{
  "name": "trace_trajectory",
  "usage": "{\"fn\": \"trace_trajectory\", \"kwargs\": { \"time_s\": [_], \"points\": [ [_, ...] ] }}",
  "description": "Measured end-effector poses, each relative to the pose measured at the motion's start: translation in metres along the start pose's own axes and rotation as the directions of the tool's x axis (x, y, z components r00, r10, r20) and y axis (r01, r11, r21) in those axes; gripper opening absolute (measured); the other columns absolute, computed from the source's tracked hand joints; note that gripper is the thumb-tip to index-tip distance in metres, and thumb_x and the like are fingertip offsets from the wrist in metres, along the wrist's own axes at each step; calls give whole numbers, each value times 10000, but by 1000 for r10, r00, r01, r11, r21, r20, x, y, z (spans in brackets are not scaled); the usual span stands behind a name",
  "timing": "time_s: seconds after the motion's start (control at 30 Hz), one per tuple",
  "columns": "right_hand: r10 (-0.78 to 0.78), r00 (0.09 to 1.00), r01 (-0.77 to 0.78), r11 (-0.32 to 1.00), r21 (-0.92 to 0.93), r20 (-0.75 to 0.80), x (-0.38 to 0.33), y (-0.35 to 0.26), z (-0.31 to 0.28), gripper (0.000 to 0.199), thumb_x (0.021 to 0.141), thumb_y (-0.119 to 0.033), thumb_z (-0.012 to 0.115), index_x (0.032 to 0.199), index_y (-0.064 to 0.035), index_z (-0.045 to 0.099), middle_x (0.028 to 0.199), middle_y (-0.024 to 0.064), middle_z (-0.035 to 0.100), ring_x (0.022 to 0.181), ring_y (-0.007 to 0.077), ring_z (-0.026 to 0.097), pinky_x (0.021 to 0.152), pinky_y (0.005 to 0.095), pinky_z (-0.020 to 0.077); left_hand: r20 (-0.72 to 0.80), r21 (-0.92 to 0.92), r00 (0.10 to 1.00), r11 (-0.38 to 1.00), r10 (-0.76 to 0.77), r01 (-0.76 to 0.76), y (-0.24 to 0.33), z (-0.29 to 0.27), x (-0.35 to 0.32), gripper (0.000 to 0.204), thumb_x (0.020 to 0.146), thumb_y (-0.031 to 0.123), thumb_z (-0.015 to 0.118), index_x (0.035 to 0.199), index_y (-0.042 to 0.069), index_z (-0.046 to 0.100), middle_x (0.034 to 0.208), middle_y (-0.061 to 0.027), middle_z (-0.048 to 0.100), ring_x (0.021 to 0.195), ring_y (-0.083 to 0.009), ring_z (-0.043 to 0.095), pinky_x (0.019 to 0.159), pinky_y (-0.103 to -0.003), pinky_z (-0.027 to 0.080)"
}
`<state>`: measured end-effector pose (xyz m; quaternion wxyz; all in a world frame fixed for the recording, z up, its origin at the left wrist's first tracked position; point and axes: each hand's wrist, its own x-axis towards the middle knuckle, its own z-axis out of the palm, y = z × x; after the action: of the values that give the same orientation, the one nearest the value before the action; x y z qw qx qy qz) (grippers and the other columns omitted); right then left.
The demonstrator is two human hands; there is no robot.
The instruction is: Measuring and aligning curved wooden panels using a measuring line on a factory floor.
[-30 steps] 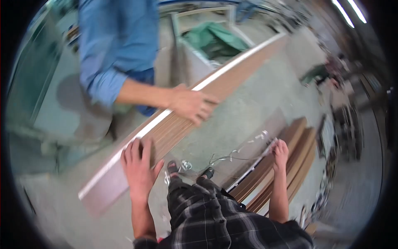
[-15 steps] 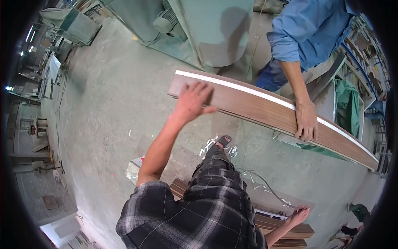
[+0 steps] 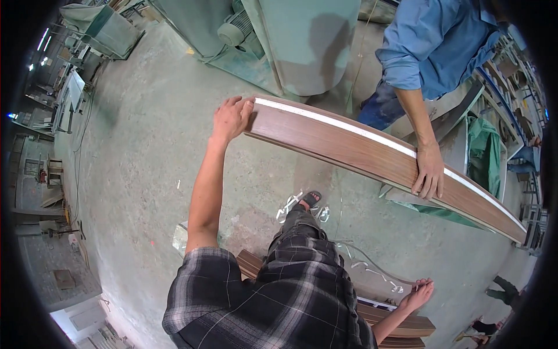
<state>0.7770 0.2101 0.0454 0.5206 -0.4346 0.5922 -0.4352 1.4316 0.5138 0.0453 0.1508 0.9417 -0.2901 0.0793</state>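
A long bundle of brown wooden boards (image 3: 325, 132) with a white stripe along its upper side stretches from the middle of the view to the right. At its left end is my left hand (image 3: 232, 118), fingers bent and thumb against the board's corner. Low on the right, my right hand (image 3: 418, 295) is closed around the end of a thin grey cord (image 3: 378, 266) that curves back beside my leg. Another person's hand (image 3: 430, 170), below a blue sleeve, presses over the bundle on its right half.
Brown boards (image 3: 401, 323) lie stacked by my right side. White strip scraps (image 3: 290, 206) are scattered around my sandalled foot. A grey-green machine with a motor (image 3: 234, 30) stands ahead. Green cloth (image 3: 483, 145) hangs at the right, and racks line both sides.
My left hand has slid left off the face of the bundle to its end, and its fingers have bent in. My right hand stays nearly in place with the cord. The other person's hand remains on the boards.
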Motion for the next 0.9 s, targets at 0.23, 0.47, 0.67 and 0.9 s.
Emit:
{"fn": "trace_trajectory", "kwargs": {
  "time_s": [0.23,0.47,0.67,0.9],
  "points": [
    [-4,1000,4,1000,16,-3,-5,2,-1,187,944,-268,494,989,-89,526,828,-9,541,744,65,497,673,200,405,55,-506,989,849,-140,148,-10,7,18,438,948,339,334,907,66,676,975,-183,610,978,-340,551,853,-373,420],
    [-25,1000,25,1000,11,-4,-6,1,1,202,941,-276,499,994,-83,526,822,-4,542,740,69,501,674,208,413,-175,110,971,983,166,-148,20,2,2,375,914,343,408,940,82,677,1145,-190,536,1131,-354,452,938,-411,362],
    [-17,1000,17,1000,1,-5,1,5,6,202,938,-274,505,996,-81,522,818,-6,539,741,72,506,675,202,412,-192,128,981,992,37,-12,39,9,-11,329,885,342,454,1050,139,654,1050,-156,523,1025,-301,461,873,-448,357],
    [-99,995,98,995,18,10,6,9,11,145,940,-205,491,957,-64,521,787,10,537,671,74,493,547,195,374,-91,254,990,964,109,-83,29,4,0,363,885,340,445,1149,149,606,1116,-192,520,1085,-346,456,908,-475,344]
  ]
}}
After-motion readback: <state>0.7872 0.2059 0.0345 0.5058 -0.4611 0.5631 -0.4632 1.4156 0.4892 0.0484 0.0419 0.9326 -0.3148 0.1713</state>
